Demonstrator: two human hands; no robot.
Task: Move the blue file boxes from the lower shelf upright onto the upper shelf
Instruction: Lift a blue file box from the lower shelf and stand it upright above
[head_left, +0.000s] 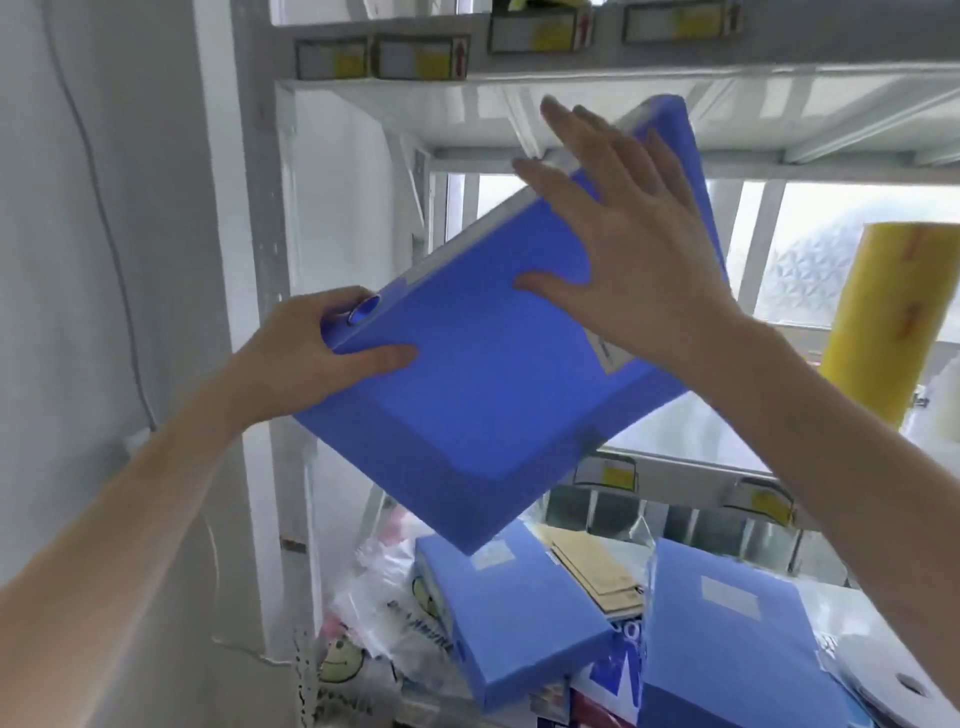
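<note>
I hold a blue file box (483, 395) tilted in the air in front of the white shelving, its spine with a finger hole facing up and left. My left hand (317, 353) grips the box's lower left corner by the spine. My right hand (628, 249) lies flat with spread fingers on the box's broad face near its top end. Two more blue file boxes lie flat below, one (514, 618) in the middle and one (727, 644) to the right. The upper shelf (701, 462) runs behind the held box, its edge carrying yellow labels.
A yellow roll (883, 317) stands at the right. A higher shelf board (623, 88) with labelled cardboard boxes (421, 57) spans the top. Plastic bags (374, 629) and brown envelopes (597, 571) lie among the lower boxes. A white upright post (260, 260) and wall bound the left side.
</note>
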